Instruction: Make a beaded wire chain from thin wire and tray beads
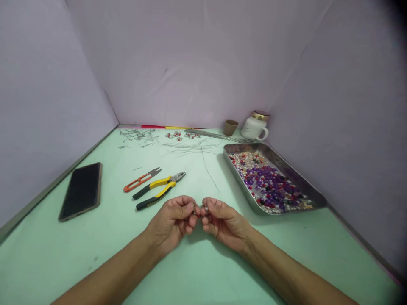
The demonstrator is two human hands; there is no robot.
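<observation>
My left hand (176, 218) and my right hand (224, 220) meet over the middle of the table, both with fingers closed in a pinch. Between their fingertips is a small beaded piece (199, 215) with red and whitish beads, mostly covered by the fingers. Combination pliers (160, 190) with yellow and black handles lie just left of my left hand. Beyond them rests a pair of orange thread snips (141, 180). To the right of my right hand stands a metal tray (237, 176) of purple, red, white and gold beads.
A dark-screened phone (82, 190) lies at the left. Wire scraps (138, 136), red beaded pieces (178, 135) and thin wires (190, 147) lie at the back. A brown cup (230, 127) and a lidded white mug (254, 128) stand behind the tray. Pale walls enclose the table.
</observation>
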